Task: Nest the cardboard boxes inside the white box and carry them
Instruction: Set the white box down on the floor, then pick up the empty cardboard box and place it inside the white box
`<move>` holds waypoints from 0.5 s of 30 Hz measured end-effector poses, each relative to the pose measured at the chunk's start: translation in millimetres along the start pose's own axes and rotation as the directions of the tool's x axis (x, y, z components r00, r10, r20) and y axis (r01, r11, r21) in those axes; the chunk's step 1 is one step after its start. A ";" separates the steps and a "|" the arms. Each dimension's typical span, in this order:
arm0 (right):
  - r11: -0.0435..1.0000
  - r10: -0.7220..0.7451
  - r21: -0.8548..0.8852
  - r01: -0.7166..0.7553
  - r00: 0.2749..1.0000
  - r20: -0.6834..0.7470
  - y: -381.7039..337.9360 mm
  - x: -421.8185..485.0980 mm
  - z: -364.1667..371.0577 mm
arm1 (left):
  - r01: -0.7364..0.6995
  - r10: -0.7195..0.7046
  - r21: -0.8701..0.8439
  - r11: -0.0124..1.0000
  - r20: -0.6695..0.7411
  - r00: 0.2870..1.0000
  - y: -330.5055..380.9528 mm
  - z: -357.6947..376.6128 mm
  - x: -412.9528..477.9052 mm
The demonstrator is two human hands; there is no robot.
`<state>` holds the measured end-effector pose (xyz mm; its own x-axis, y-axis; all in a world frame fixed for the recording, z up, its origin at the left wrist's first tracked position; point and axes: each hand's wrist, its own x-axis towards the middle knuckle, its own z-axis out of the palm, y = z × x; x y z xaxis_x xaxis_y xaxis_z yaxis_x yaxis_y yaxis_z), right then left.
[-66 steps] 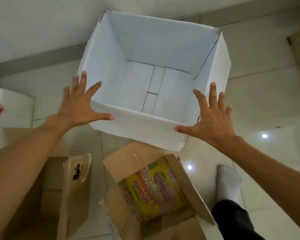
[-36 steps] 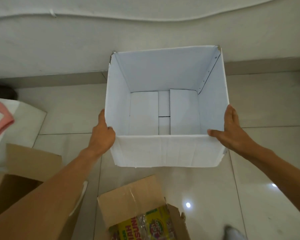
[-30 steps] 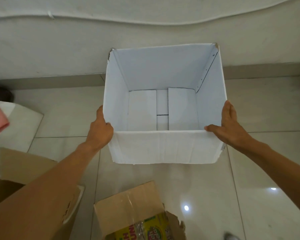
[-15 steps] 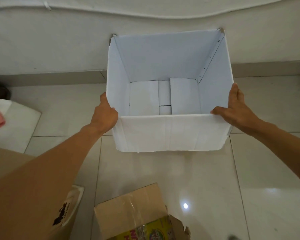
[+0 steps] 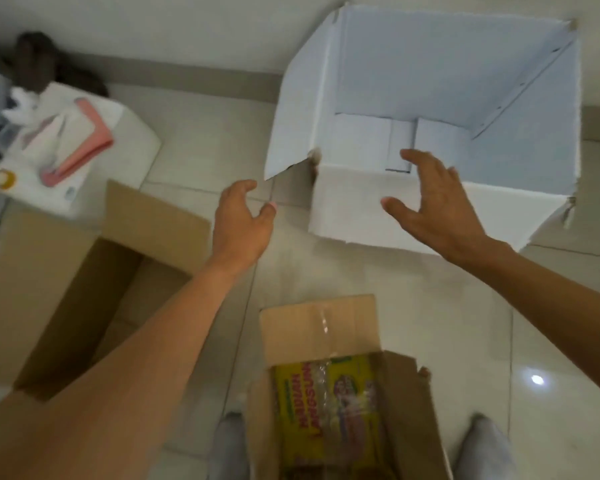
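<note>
Half a second ago both hands gripped the sides of the white box (image 5: 388,209); now they have let go and the view has swung left and down, showing more of the floor. At nine o'clock lies the large open cardboard box (image 5: 66,271). The left hand (image 5: 241,220), loosely curled and empty, sits just off the white box's near-left corner. The right hand (image 5: 437,202), spread open and empty, hovers before its front wall. At six o'clock the small cardboard box (image 5: 329,327) holds a yellow pack (image 5: 326,410), its red lettering too blurred to read.
</note>
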<state>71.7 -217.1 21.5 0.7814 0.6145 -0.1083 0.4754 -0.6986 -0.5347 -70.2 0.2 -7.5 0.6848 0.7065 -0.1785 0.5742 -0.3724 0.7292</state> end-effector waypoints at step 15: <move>0.998 -0.060 0.051 0.048 0.956 0.286 -227.8 -10.0 200.5 | 0.326 -0.288 0.151 0.933 -0.228 0.930 -214.4 -183.8 -140.7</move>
<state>-125.5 9.4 -23.6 0.6027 0.7347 -0.3113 0.4906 -0.6488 -0.5817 -372.2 91.2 -17.3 0.3690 0.9017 -0.2255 0.8269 -0.2077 0.5226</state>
